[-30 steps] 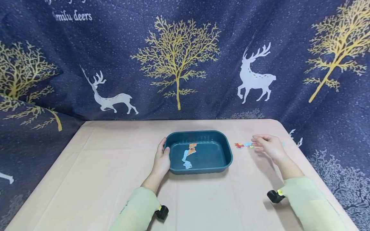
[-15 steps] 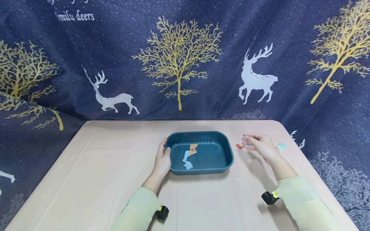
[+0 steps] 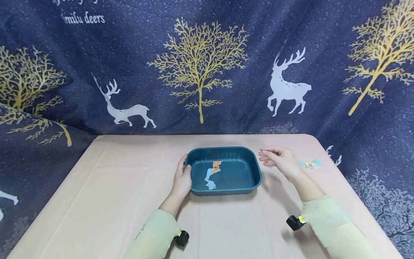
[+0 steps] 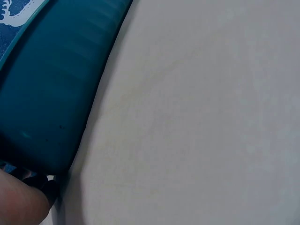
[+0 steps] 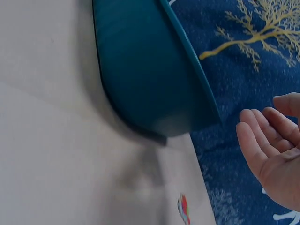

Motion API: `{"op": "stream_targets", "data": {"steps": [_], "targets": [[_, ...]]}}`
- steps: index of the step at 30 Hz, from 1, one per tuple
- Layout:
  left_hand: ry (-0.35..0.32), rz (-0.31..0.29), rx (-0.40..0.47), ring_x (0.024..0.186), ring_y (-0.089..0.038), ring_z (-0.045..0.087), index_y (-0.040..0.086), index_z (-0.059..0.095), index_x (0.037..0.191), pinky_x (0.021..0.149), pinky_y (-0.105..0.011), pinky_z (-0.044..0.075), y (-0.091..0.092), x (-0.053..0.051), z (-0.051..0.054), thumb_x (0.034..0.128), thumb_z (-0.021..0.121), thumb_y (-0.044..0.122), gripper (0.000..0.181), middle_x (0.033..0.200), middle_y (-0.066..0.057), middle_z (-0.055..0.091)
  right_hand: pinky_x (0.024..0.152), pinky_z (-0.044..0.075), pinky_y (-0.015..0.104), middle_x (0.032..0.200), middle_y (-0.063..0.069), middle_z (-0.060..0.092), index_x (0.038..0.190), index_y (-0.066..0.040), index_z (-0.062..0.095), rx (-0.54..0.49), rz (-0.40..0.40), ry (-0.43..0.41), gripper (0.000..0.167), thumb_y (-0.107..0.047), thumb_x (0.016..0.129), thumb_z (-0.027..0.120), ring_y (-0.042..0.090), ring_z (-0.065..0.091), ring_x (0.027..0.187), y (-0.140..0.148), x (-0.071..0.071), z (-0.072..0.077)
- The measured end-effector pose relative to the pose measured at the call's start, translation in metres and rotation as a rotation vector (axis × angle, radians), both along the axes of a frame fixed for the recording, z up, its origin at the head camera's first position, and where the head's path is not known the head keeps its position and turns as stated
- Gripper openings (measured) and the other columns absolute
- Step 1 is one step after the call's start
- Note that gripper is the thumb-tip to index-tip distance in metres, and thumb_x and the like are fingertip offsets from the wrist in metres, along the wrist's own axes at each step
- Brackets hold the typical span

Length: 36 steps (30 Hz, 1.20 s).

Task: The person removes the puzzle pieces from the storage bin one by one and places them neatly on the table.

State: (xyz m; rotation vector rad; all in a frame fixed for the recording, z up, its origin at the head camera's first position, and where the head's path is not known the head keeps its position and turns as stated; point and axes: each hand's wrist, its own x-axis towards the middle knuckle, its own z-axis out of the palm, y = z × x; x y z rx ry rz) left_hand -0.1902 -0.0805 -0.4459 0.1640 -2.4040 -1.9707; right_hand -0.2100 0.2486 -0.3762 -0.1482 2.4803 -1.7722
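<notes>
My left hand grips the left end of a dark teal tray, its thumb over the rim. Inside the tray lie orange scraps and pale blue scraps. My right hand hovers just right of the tray with fingers loosely bent, and the right wrist view shows nothing between them. Below those fingers, a small red piece lies on the table, partly covered by the hand; it also shows as a red scrap in the right wrist view.
Light blue and yellow scraps lie on the table to the right of my right hand. A pinkish cloth covers the table. Behind it hangs a dark blue curtain with trees and deer.
My right hand has moved left toward the tray, uncovering the blue and yellow scraps and partly covering the red piece. My left hand and the tray stay where they were.
</notes>
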Motion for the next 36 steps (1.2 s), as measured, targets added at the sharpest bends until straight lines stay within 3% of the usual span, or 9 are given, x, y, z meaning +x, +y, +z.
{"op": "stream_targets", "data": {"steps": [7, 17, 22, 28, 36], "targets": [[0.008, -0.004, -0.003, 0.147, -0.029, 0.014, 0.015, 0.018, 0.151, 0.119, -0.049, 0.014, 0.000, 0.000, 0.000, 0.1030, 0.028, 0.017, 0.049, 0.159, -0.008, 0.018, 0.079, 0.058, 0.029, 0.121, 0.032, 0.058, 0.127, 0.010, 0.051, -0.034, 0.028, -0.009, 0.050, -0.028, 0.096, 0.056, 0.014, 0.070, 0.092, -0.017, -0.003, 0.002], [0.009, -0.002, -0.010, 0.147, -0.028, 0.013, 0.014, 0.018, 0.151, 0.119, -0.048, 0.014, 0.000, -0.001, -0.001, 0.1029, 0.028, 0.017, 0.049, 0.159, -0.008, 0.018, 0.078, 0.058, 0.026, 0.124, 0.033, 0.055, 0.126, 0.014, 0.049, -0.083, 0.095, 0.001, 0.044, -0.018, 0.097, 0.053, 0.004, 0.068, 0.088, -0.039, -0.011, -0.005], [0.002, -0.004, -0.013, 0.147, -0.028, 0.013, 0.015, 0.018, 0.151, 0.119, -0.049, 0.014, 0.000, -0.001, -0.002, 0.1033, 0.028, 0.018, 0.049, 0.159, -0.007, 0.017, 0.077, 0.058, 0.027, 0.122, 0.034, 0.057, 0.125, 0.013, 0.051, -0.069, 0.122, -0.008, 0.044, -0.020, 0.097, 0.054, 0.010, 0.069, 0.090, -0.053, -0.013, -0.011], [-0.004, -0.003, -0.013, 0.147, -0.029, 0.013, 0.015, 0.018, 0.152, 0.119, -0.050, 0.014, 0.000, -0.001, -0.002, 0.1034, 0.028, 0.019, 0.049, 0.159, -0.007, 0.017, 0.079, 0.058, 0.039, 0.117, 0.034, 0.059, 0.122, 0.013, 0.054, -0.078, 0.146, 0.010, 0.040, -0.017, 0.096, 0.055, 0.017, 0.070, 0.090, -0.069, -0.016, -0.018], [-0.011, 0.003, -0.016, 0.147, -0.029, 0.013, 0.015, 0.018, 0.151, 0.119, -0.049, 0.014, -0.001, -0.001, -0.001, 0.1032, 0.028, 0.018, 0.049, 0.159, -0.007, 0.017, 0.076, 0.059, 0.034, 0.117, 0.033, 0.059, 0.122, 0.011, 0.055, -0.078, 0.171, 0.009, 0.037, -0.016, 0.096, 0.055, 0.026, 0.069, 0.094, -0.092, -0.023, -0.025]]}}
